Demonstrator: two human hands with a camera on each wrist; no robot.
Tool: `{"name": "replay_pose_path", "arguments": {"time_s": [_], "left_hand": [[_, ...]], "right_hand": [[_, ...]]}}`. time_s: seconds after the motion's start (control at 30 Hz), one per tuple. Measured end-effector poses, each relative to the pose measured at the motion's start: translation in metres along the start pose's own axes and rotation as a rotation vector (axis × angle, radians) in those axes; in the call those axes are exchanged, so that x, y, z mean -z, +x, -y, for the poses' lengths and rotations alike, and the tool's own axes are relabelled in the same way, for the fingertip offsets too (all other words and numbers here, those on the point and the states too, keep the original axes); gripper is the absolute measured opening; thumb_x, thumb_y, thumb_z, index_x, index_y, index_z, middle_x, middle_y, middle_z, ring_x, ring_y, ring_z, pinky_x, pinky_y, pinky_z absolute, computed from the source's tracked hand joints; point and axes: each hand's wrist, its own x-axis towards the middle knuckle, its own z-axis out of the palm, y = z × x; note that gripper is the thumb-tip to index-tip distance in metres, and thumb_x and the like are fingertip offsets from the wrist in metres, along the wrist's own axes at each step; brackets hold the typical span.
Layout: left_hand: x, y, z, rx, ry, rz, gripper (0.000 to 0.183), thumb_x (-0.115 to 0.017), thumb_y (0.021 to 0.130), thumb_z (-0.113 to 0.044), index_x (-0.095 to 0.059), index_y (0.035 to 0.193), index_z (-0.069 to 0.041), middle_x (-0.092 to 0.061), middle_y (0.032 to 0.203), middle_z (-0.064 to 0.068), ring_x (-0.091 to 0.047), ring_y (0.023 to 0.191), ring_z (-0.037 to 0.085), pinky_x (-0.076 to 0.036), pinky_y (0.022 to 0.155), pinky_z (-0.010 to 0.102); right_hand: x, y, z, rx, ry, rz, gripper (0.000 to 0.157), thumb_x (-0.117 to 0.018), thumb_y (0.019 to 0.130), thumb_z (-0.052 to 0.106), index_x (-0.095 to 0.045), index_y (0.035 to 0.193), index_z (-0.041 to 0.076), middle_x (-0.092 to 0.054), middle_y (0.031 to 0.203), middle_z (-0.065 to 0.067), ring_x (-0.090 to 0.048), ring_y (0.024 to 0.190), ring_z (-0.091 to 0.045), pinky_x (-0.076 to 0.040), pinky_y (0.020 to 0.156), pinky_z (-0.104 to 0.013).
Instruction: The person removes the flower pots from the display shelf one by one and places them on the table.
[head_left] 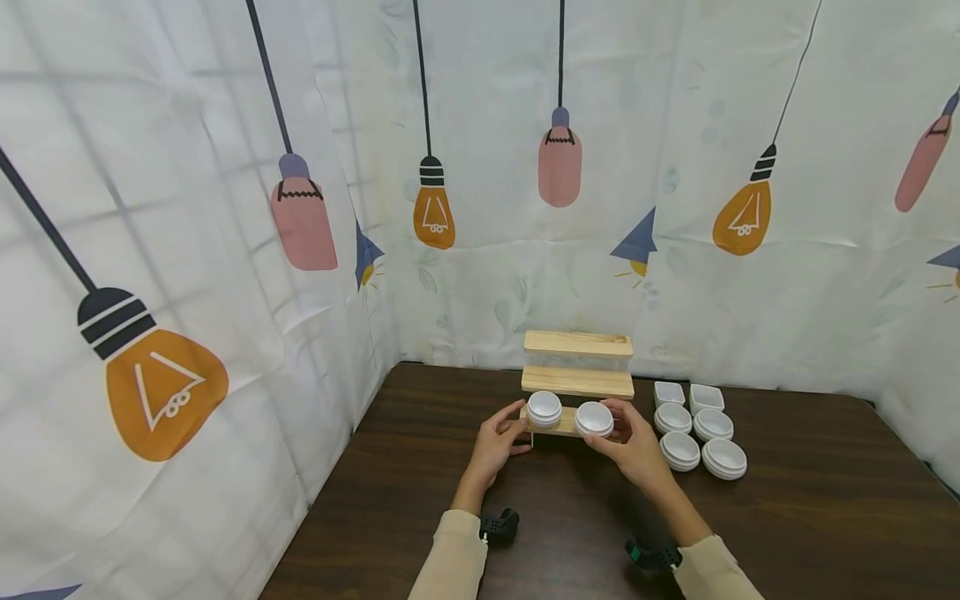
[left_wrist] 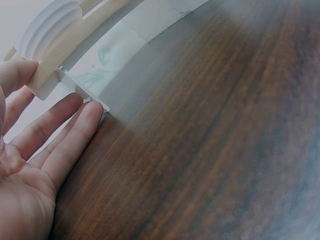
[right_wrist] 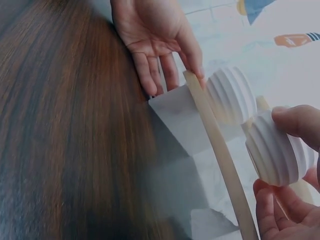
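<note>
In the head view a low wooden riser (head_left: 567, 423) with clear supports bears two stacks of small round white bowls. My left hand (head_left: 497, 443) holds the riser's left end, thumb on the board and fingers against the clear side panel (left_wrist: 82, 89). Close to that hand, the left bowl stack (head_left: 544, 408) sits upright on the board. My right hand (head_left: 633, 443) grips the right bowl stack (right_wrist: 275, 150) between thumb and fingers, at the board's right end. From these views I cannot tell whether this stack bears fully on the wood.
Behind the riser stands a taller two-tier wooden rack (head_left: 577, 381). To the right are more round white bowls (head_left: 724, 458) in stacks and square white dishes (head_left: 707, 397) on the dark wooden table (head_left: 817, 500). A printed curtain (head_left: 487, 292) hangs along the table's back.
</note>
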Motion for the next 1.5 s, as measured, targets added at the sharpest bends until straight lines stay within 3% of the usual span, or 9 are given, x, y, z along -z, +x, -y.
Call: {"name": "replay_pose_path", "arguments": {"time_s": [0.47, 0.93, 1.17, 1.37, 1.5], "left_hand": [[0.000, -0.001, 0.000, -0.002, 0.000, 0.002, 0.048, -0.066, 0.102, -0.020, -0.056, 0.148, -0.012, -0.073, 0.118, 0.018, -0.071, 0.109, 0.039, -0.066, 0.083, 0.041], [-0.001, 0.001, -0.001, 0.001, 0.004, -0.003, 0.050, -0.065, 0.102, -0.019, -0.053, 0.150, -0.008, -0.073, 0.119, 0.019, -0.072, 0.108, 0.037, -0.066, 0.082, 0.038], [-0.001, 0.001, -0.001, 0.005, -0.006, -0.004, 0.048, -0.065, 0.102, -0.017, -0.055, 0.148, -0.010, -0.073, 0.118, 0.019, -0.071, 0.109, 0.038, -0.066, 0.080, 0.036], [-0.001, 0.000, -0.001, 0.002, -0.007, -0.003, 0.049, -0.065, 0.102, -0.017, -0.053, 0.149, -0.008, -0.073, 0.119, 0.020, -0.071, 0.108, 0.039, -0.066, 0.080, 0.036], [0.000, 0.000, 0.000, 0.000, -0.003, 0.000, 0.048, -0.065, 0.102, -0.018, -0.054, 0.149, -0.010, -0.073, 0.119, 0.020, -0.071, 0.109, 0.040, -0.066, 0.080, 0.036]], "right_hand": [[0.017, -0.013, -0.004, 0.018, 0.010, 0.006, 0.061, -0.085, 0.084, 0.014, -0.055, 0.136, 0.003, -0.065, 0.121, -0.019, -0.062, 0.096, -0.005, -0.056, 0.080, -0.014], [0.028, -0.027, -0.006, 0.033, 0.018, 0.021, 0.062, -0.086, 0.085, 0.016, -0.056, 0.138, 0.004, -0.066, 0.124, -0.018, -0.062, 0.099, 0.000, -0.057, 0.082, -0.015], [0.036, -0.032, -0.010, 0.027, -0.030, 0.008, 0.062, -0.085, 0.086, 0.018, -0.054, 0.138, 0.005, -0.066, 0.127, -0.016, -0.060, 0.100, 0.004, -0.057, 0.081, -0.015], [0.044, -0.037, -0.011, 0.025, -0.087, -0.019, 0.060, -0.085, 0.085, 0.018, -0.055, 0.135, 0.004, -0.066, 0.118, -0.014, -0.061, 0.096, 0.000, -0.056, 0.078, -0.014], [0.049, -0.041, -0.012, 0.032, -0.073, -0.028, 0.061, -0.085, 0.085, 0.015, -0.054, 0.136, 0.002, -0.065, 0.120, -0.016, -0.061, 0.096, 0.002, -0.057, 0.078, -0.015]]}}
